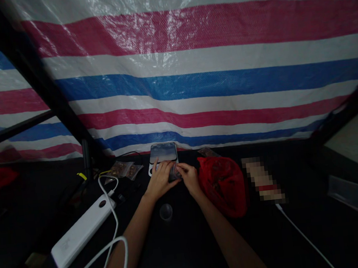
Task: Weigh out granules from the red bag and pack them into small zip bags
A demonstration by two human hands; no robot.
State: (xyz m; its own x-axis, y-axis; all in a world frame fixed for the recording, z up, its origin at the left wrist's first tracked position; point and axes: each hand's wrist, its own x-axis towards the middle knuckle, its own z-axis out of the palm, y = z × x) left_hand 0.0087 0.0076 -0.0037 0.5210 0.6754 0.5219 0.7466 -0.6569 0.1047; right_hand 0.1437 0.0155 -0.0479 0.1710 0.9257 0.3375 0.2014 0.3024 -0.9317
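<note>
A small clear plastic bag [174, 173] is between my two hands, just in front of a white kitchen scale [163, 149]. My left hand [162, 179] curves around the bag from the left, partly covering the scale's front. On the other side, my right hand [189, 177] pinches the bag's edge between thumb and fingers. What the bag contains is too dark to make out. Nearer to me, between my forearms, stands a small clear plastic cup [166, 212]. A red plastic bag [223, 185], its mouth open, lies right beside my right hand.
Filled clear bags [122, 169] lie left of the scale. A white power bank [83, 231] with a looping white cable [115, 217] takes up the left side. Rightward are a blurred-out object [263, 180] on a cable and a flat clear bag [349, 195]. Striped sheeting [193, 85] hangs behind.
</note>
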